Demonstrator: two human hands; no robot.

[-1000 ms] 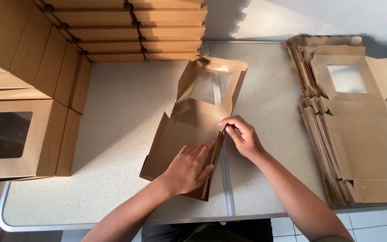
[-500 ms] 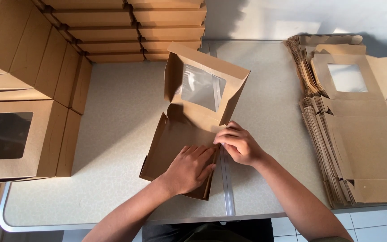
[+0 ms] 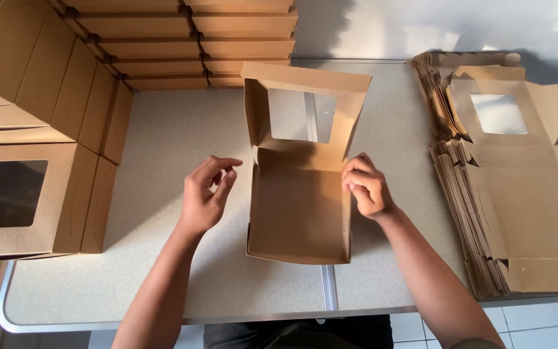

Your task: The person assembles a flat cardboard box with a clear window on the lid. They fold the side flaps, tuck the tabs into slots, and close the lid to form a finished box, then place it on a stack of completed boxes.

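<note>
Flanking one open windowed box [image 3: 298, 213], left hand [image 3: 205, 197] hovers empty; right hand [image 3: 364, 186], loosely curled, touches its wall.

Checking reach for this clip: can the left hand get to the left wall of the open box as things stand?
Probably yes. The left hand hovers empty beside the open box, with only bare table between them and nothing in the way.

Single head view, looking steeply down, close over table [image 3: 163, 271].
</note>
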